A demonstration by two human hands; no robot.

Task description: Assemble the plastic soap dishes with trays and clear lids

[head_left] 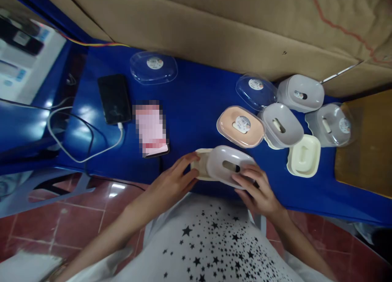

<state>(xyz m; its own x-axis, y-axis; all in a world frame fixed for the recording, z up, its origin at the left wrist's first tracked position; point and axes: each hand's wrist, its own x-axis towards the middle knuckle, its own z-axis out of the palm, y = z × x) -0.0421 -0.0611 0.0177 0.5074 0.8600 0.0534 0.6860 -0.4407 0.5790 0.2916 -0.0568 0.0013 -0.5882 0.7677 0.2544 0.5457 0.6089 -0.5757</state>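
Note:
My left hand (179, 176) pinches the left end of a cream plastic tray (202, 164), low at the table's front edge. A grey oval soap dish (218, 161) with a slot in its middle overlaps the tray's right part. Around the right side of this dish my right hand (260, 188) is closed, fingers over its rim. Whether the dish rests on the tray or is held just above it, I cannot tell. Just behind them lies a peach soap dish (225, 118) under a clear cover with a round sticker.
Several grey soap dishes (288, 127), a cream tray (317, 155) and a clear lid (249, 94) sit to the right. Another clear lid (141, 72) lies at the back. Leftward are a charging black phone (113, 100) and a blurred-out phone (151, 129). Cardboard (214, 33) walls the back.

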